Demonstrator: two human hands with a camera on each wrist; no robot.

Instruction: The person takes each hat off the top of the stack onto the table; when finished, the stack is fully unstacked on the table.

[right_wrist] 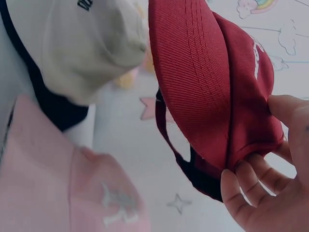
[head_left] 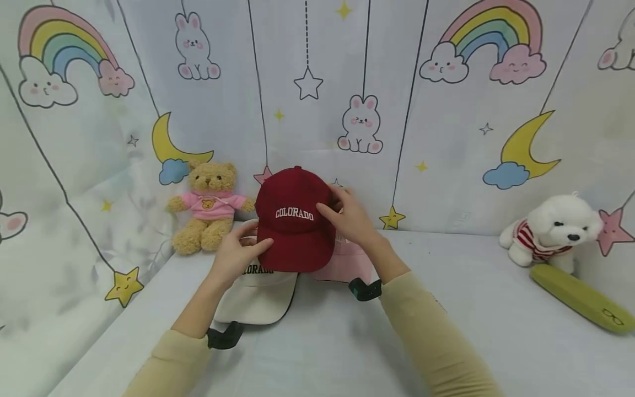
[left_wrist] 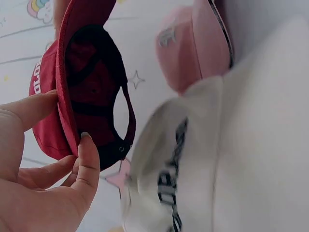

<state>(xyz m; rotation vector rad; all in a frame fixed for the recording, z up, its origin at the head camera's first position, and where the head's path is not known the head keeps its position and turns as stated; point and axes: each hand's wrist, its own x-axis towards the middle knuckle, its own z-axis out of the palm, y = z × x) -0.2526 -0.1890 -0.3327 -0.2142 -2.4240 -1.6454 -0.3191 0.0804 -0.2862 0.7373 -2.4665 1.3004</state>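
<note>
Both hands hold a dark red baseball cap with white COLORADO lettering, its front facing me. My left hand pinches the brim's side edge, with the thumb on the outside and fingertips under the rim in the left wrist view. On the other side, my right hand grips the crown near the brim, thumb on the front. Below and left lies a cream cap with black lettering, partly covered by the red one in the head view. Behind to the right sits a pink cap, partly hidden by the red cap and right arm.
A teddy bear in a pink hoodie sits at the back left. At the right are a white plush dog and a long green glasses case. A cartoon-printed cloth hangs behind the white table.
</note>
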